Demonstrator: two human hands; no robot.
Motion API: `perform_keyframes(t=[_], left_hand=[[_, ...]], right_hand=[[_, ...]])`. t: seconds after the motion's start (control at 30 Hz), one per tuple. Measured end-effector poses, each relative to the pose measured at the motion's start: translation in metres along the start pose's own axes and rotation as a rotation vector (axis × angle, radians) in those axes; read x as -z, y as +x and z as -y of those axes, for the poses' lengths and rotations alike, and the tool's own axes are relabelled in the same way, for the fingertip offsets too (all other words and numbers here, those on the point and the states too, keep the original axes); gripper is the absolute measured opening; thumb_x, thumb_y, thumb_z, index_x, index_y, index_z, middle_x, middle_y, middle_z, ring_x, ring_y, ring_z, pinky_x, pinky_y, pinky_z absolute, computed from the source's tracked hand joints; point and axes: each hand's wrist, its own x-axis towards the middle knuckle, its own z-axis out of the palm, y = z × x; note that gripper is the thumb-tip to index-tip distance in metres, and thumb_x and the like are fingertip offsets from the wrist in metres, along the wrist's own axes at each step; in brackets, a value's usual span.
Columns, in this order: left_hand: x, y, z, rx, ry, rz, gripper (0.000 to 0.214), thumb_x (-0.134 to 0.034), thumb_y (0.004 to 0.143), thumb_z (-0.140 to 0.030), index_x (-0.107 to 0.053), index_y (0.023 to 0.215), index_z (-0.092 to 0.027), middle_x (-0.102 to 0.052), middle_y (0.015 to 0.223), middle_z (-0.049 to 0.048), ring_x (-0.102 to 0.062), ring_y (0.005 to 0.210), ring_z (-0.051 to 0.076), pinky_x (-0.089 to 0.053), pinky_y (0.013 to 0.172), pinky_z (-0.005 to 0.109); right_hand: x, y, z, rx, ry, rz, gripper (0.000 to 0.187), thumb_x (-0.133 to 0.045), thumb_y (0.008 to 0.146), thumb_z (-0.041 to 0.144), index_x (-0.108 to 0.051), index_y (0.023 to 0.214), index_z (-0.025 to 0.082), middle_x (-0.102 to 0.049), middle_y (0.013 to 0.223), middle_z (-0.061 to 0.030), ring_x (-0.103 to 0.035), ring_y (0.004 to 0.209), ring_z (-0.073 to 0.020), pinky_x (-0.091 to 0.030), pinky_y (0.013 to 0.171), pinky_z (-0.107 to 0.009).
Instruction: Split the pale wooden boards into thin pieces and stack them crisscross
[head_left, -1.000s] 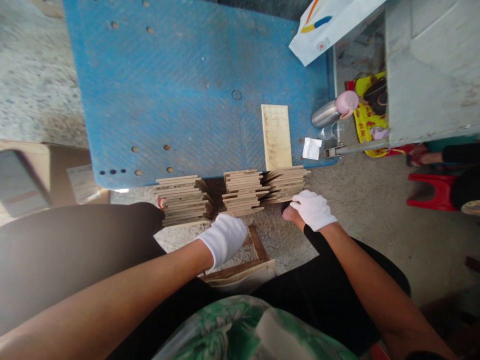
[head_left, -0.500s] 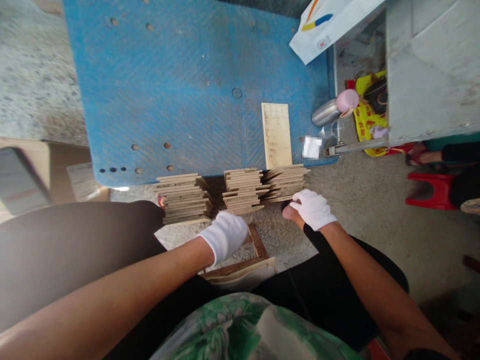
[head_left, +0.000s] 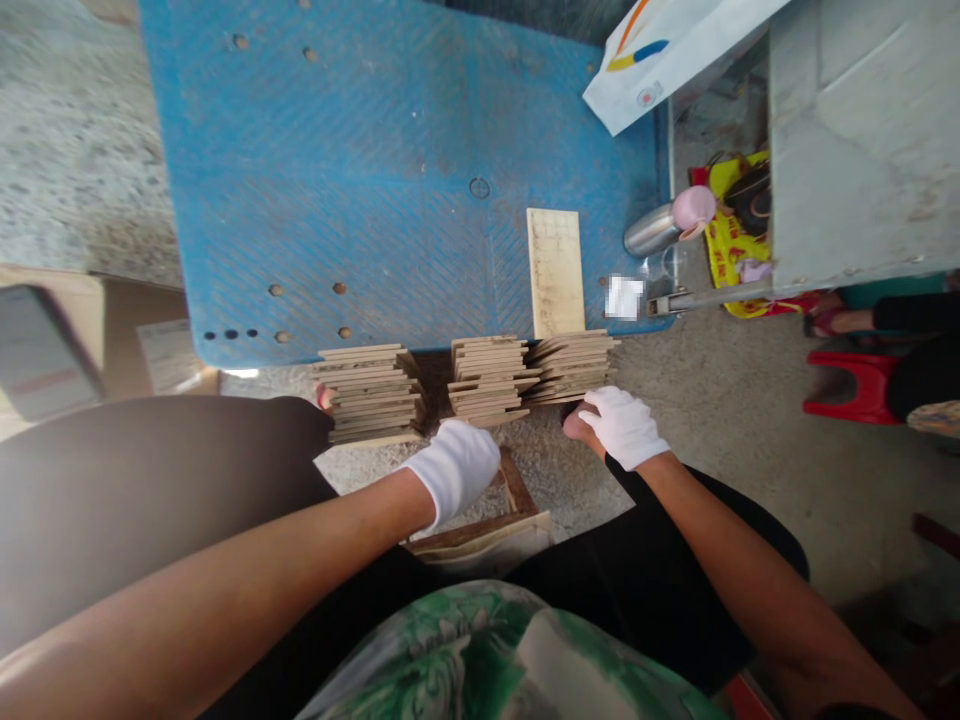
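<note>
Several thin wooden boards stand in three uneven stacks at the near edge of the blue surface: a left stack [head_left: 371, 395], a middle stack [head_left: 489, 380] and a right stack [head_left: 574, 365]. My left hand [head_left: 461, 465], in a white glove, is curled closed just in front of the middle stack; its fingertips are hidden. My right hand [head_left: 624, 425], gloved the same way, is at the near side of the right stack with its fingers bent together. What either hand holds, if anything, I cannot make out. One loose board [head_left: 555, 270] lies flat on the blue surface behind the right stack.
The blue plastic surface [head_left: 390, 230] has several round holes. At its right are a steel bottle [head_left: 652, 230] with a pink lid and a white bag [head_left: 667, 60]. A metal panel [head_left: 862, 140] and a red stool [head_left: 844, 385] stand further right. A wooden frame [head_left: 517, 485] sits below my hands.
The view has shifted slightly. My right hand is a little lower, slightly further from the right stack; my left hand stays nearly in place. The boards look unchanged.
</note>
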Motion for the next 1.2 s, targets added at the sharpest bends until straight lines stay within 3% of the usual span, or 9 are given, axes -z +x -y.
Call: perform_keyframes(t=[0.23,0.4,0.57,0.67,0.8,0.93,1.07,1.2], left_hand=[[-0.009,0.000,0.001,0.007,-0.054,-0.067,0.028,-0.044,0.085,-0.003,-0.067,0.101,0.003,-0.068,0.098,0.0280,-0.067,0.093,0.040,-0.049,0.070,0.045],[-0.010,0.000,0.001,-0.002,-0.027,-0.077,0.030,-0.043,0.086,-0.004,-0.066,0.104,0.004,-0.067,0.101,0.0293,-0.066,0.095,0.040,-0.048,0.073,0.046],[-0.011,0.001,0.000,0.004,-0.031,-0.041,0.032,-0.042,0.086,-0.003,-0.066,0.105,0.003,-0.067,0.103,0.0285,-0.067,0.096,0.040,-0.048,0.070,0.043],[-0.016,0.003,0.000,0.012,-0.005,-0.069,0.033,-0.040,0.085,0.000,-0.066,0.105,0.003,-0.067,0.103,0.0288,-0.068,0.093,0.039,-0.048,0.068,0.041],[-0.022,0.006,0.000,-0.005,-0.009,-0.068,0.029,-0.043,0.084,-0.001,-0.067,0.101,0.002,-0.068,0.100,0.0287,-0.068,0.091,0.037,-0.048,0.067,0.040],[-0.023,0.007,0.001,0.006,-0.012,-0.110,0.026,-0.046,0.084,-0.002,-0.068,0.096,0.001,-0.069,0.097,0.0284,-0.069,0.089,0.036,-0.050,0.067,0.041],[-0.021,0.008,0.002,-0.006,-0.007,-0.073,0.025,-0.049,0.084,-0.003,-0.069,0.099,0.002,-0.068,0.099,0.0285,-0.068,0.092,0.038,-0.051,0.071,0.045],[-0.018,0.007,0.002,0.003,0.014,-0.102,0.031,-0.041,0.085,-0.002,-0.066,0.103,0.003,-0.068,0.099,0.0267,-0.068,0.092,0.037,-0.051,0.070,0.045]], right_hand=[[0.010,-0.004,0.010,-0.044,-0.108,0.070,0.030,-0.059,0.086,0.049,-0.067,0.085,0.020,-0.065,0.090,-0.0076,-0.060,0.083,-0.0227,-0.033,0.066,-0.031],[0.010,-0.004,0.014,-0.073,-0.133,0.077,0.035,-0.057,0.086,0.054,-0.065,0.085,0.020,-0.063,0.089,-0.0084,-0.058,0.079,-0.0223,-0.030,0.063,-0.031],[0.010,-0.001,0.019,0.035,-0.193,0.086,0.044,-0.060,0.082,0.060,-0.065,0.081,0.016,-0.062,0.088,-0.0124,-0.058,0.081,-0.0258,-0.032,0.065,-0.032],[0.005,-0.001,0.021,0.050,-0.209,0.109,0.043,-0.063,0.082,0.057,-0.066,0.086,0.015,-0.063,0.093,-0.0147,-0.060,0.085,-0.0272,-0.035,0.067,-0.032],[-0.003,0.000,0.018,-0.063,-0.088,0.190,0.034,-0.059,0.086,0.051,-0.065,0.102,0.022,-0.068,0.101,-0.0088,-0.064,0.082,-0.0224,-0.039,0.067,-0.029],[-0.004,0.005,0.014,0.050,-0.021,0.211,0.032,-0.059,0.088,0.046,-0.067,0.107,0.022,-0.069,0.107,-0.0089,-0.064,0.093,-0.0227,-0.042,0.076,-0.029],[0.012,0.009,0.017,0.091,-0.037,0.251,0.034,-0.056,0.089,0.048,-0.069,0.098,0.018,-0.070,0.100,-0.0116,-0.065,0.091,-0.0223,-0.042,0.076,-0.028],[0.041,0.005,0.026,0.130,-0.050,0.249,0.037,-0.055,0.089,0.051,-0.070,0.094,0.018,-0.071,0.096,-0.0108,-0.066,0.088,-0.0219,-0.043,0.076,-0.027]])
